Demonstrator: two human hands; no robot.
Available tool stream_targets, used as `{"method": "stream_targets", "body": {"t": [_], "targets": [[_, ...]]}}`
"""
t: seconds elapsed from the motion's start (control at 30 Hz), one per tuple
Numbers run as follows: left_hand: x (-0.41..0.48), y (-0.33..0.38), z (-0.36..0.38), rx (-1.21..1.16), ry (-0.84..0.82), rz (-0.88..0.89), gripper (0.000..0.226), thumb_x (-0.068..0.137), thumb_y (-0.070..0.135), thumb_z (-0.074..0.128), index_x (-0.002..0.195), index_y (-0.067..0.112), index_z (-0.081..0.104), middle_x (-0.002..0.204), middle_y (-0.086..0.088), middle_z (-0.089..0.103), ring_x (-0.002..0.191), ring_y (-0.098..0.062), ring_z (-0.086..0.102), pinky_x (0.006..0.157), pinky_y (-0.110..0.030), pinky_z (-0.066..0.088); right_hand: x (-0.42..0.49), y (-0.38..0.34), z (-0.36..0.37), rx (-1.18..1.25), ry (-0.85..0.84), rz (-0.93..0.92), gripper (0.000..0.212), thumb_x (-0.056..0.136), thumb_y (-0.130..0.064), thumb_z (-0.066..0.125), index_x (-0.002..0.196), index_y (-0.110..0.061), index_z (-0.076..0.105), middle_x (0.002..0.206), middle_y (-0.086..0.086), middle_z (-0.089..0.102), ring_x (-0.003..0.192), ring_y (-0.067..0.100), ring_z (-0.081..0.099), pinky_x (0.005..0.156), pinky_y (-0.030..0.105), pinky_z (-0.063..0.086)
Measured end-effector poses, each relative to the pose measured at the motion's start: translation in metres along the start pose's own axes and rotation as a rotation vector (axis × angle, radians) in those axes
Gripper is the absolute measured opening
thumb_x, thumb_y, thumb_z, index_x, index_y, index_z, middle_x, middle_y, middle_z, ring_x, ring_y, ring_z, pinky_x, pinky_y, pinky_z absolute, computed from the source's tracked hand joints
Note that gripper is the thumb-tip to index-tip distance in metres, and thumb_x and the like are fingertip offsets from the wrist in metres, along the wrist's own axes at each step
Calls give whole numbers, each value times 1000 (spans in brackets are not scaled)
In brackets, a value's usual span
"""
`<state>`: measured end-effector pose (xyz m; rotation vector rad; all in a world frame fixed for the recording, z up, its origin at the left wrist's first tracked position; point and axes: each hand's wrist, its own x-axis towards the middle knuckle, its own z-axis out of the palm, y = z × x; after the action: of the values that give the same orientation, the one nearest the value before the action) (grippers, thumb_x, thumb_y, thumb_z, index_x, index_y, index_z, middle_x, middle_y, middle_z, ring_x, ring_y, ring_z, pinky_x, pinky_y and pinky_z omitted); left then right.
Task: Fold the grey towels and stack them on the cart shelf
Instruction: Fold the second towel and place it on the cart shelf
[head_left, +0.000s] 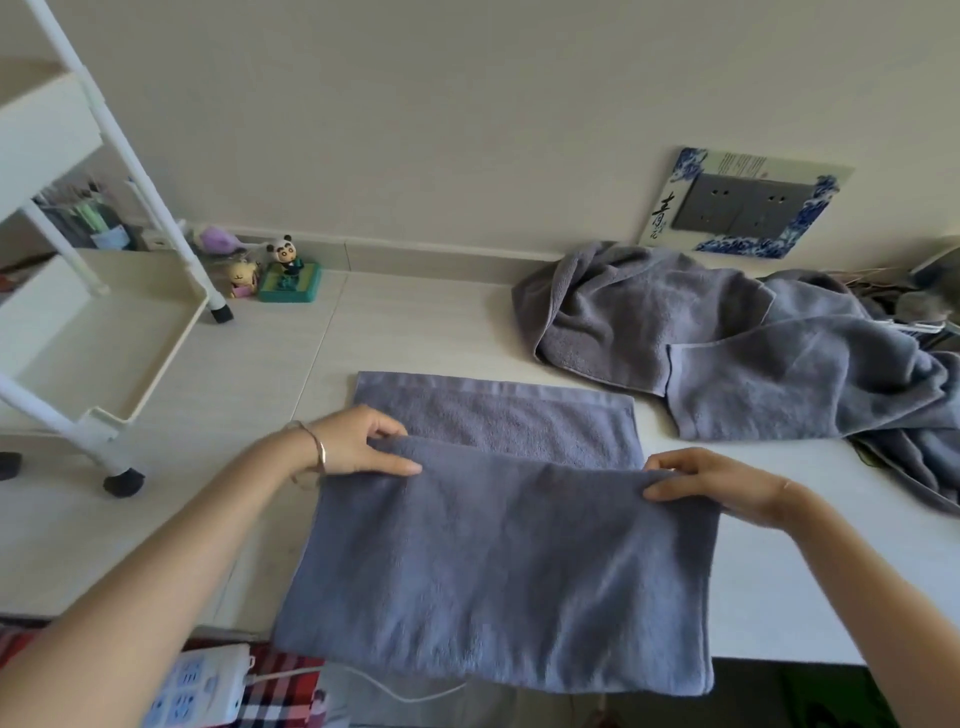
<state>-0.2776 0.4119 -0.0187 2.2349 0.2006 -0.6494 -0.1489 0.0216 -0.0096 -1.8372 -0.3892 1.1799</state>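
Observation:
A grey towel (498, 561) lies spread on the white table, its near half lifted and doubled over toward the far half (498, 415). My left hand (358, 441) pinches the fold's left corner. My right hand (717, 483) pinches the right corner. A heap of crumpled grey towels (727, 338) sits at the back right. The white cart (98, 332) stands at the left, and its lower shelf holds nothing.
Small toys, one a panda figure (284, 265), stand by the cart's back leg. A wall socket panel (743, 208) is behind the heap. A white power strip (202, 686) and its cable lie below the table's front edge on checked cloth.

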Motion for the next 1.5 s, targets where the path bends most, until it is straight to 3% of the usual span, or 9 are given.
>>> {"method": "stream_targets", "body": {"t": [0.13, 0.3, 0.4, 0.5, 0.6, 0.87, 1.07, 1.37, 1.5], "targets": [[16, 26, -47, -141, 24, -33, 31, 70, 44, 75, 96, 26, 72, 95, 13, 73, 89, -3, 67, 74, -12, 48, 10, -32, -33, 205, 29, -76, 31, 62, -19, 76, 82, -3, 59, 78, 11, 65, 67, 17, 64, 59, 22, 54], [71, -11, -37, 40, 371, -208, 66, 66, 56, 76, 119, 23, 57, 125, -1, 59, 116, -22, 54, 95, -30, 42, 71, -7, -39, 254, 501, 26, 29, 73, -31, 76, 92, -16, 61, 92, 8, 63, 75, 13, 61, 67, 25, 50], [83, -41, -7, 97, 458, -367, 84, 69, 53, 76, 137, 17, 42, 138, -8, 48, 124, -29, 47, 101, -34, 40, 95, 24, -23, 33, 702, 162, 70, 66, -50, 79, 116, -5, 60, 105, 8, 61, 93, 22, 59, 84, 34, 48], [86, -59, 7, -211, 700, -374, 70, 70, 43, 78, 127, 12, 51, 125, -9, 58, 113, -30, 54, 95, -38, 45, 97, 28, -8, -87, 823, 125, 36, 81, -37, 70, 90, -3, 61, 84, 8, 56, 82, 25, 53, 76, 35, 45], [84, -69, 13, -306, 748, -338, 49, 75, 40, 75, 109, 8, 61, 109, -7, 66, 101, -28, 60, 88, -38, 48, 102, 30, -4, -192, 885, 80, 45, 88, -31, 63, 61, -12, 33, 59, 2, 34, 64, 22, 36, 53, 30, 26], [74, -38, 5, -321, 1032, 50, 12, 95, 25, 52, 85, 19, 48, 69, 7, 51, 63, -7, 48, 59, -22, 35, 113, 35, 7, -295, 1062, 16, 20, 98, -28, 42, 100, -8, 46, 92, 19, 61, 82, 40, 58, 69, 42, 46], [110, -53, 15, -196, 907, -266, 16, 95, 20, 48, 95, 5, 52, 81, -14, 56, 82, -39, 56, 63, -32, 32, 127, 32, 4, -399, 1064, 158, 18, 99, -24, 37, 104, -8, 43, 100, 26, 61, 89, 43, 59, 67, 38, 38], [70, -73, 10, -368, 619, -361, 43, 78, 52, 68, 72, 9, 60, 69, -2, 61, 71, -26, 58, 61, -31, 44, 94, 34, 7, -172, 949, 155, 51, 90, -36, 59, 127, -2, 48, 122, 17, 59, 112, 35, 55, 93, 40, 43], [26, -79, 29, -374, 426, -383, 49, 69, 54, 75, 58, 14, 47, 59, 1, 53, 55, -17, 51, 55, -25, 36, 62, 56, 20, -150, 919, 153, 33, 84, -39, 66, 82, -6, 62, 74, 10, 60, 77, 28, 58, 63, 31, 40]]}}
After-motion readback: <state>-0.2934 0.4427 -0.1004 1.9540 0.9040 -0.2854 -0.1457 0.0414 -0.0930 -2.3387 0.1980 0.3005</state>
